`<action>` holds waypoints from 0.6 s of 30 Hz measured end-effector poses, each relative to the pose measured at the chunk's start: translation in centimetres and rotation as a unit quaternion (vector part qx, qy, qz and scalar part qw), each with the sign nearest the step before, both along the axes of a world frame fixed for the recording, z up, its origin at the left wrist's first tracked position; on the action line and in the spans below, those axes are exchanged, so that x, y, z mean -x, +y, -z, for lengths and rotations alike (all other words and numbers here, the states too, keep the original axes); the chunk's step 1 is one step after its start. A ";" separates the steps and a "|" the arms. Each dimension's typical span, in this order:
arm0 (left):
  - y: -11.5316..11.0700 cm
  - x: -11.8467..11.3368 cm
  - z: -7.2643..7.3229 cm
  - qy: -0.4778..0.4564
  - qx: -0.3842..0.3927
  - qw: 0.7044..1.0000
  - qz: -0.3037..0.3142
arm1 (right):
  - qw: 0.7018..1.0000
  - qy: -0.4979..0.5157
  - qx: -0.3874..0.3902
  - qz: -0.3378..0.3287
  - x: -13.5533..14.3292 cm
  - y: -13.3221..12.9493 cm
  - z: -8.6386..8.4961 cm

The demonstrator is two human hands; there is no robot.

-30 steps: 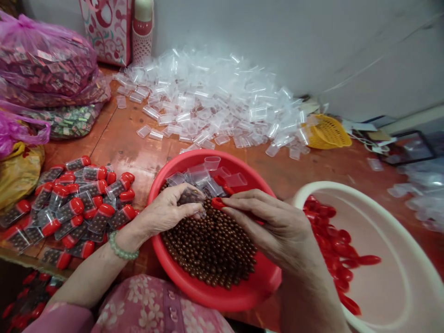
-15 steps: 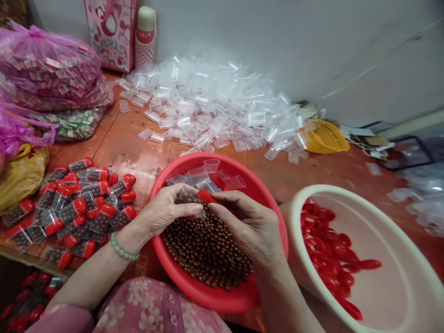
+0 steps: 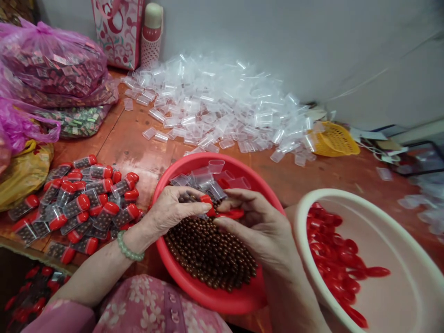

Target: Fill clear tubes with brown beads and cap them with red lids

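My left hand (image 3: 176, 203), a green bead bracelet at its wrist, is closed around a small clear plastic container with dark balls showing inside. A red cap (image 3: 208, 204) sits at that container's right end. Close beside it, my right hand (image 3: 262, 222) pinches another red cap (image 3: 231, 213) between thumb and fingers. Both hands are over a red basin (image 3: 239, 303). Inside the basin, shiny brown balls (image 3: 211, 254) fill the front, and clear plastic containers (image 3: 208, 178) lie at the back. My fingers partly hide the held container.
On the left lies a pile of capped containers (image 3: 93, 199). A cream basin (image 3: 391, 277) of red caps (image 3: 333, 259) stands on the right. Behind are many clear containers (image 3: 215, 106), a yellow basket (image 3: 335, 138), purple plastic bags (image 3: 55, 69) and a flask (image 3: 151, 37).
The red cap by the left hand's container now shows on its end. My right hand has drawn slightly right and holds a separate red cap. The whole view has shifted a little.
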State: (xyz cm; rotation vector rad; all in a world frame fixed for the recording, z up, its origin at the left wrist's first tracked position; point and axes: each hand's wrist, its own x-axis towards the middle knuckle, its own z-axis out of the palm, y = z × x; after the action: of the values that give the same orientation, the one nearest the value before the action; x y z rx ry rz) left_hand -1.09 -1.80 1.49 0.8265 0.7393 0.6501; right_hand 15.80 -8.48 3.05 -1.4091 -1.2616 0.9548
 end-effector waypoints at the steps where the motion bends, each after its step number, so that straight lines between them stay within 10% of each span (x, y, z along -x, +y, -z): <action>1: 0.0 0.0 0.0 0.000 0.002 1.000 0.009 | 0.999 0.048 0.011 0.023 0.1 0.2 0.1; 18: 1.1 0.3 1.0 -0.107 0.113 0.986 0.067 | 0.994 -0.023 -0.021 0.102 0.7 0.7 0.7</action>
State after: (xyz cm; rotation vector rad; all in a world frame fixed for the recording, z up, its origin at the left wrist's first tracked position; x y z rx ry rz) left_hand -1.34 -0.67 0.54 0.5811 0.5458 0.5132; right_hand 15.07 -7.77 2.40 -1.5018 -1.1400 0.7576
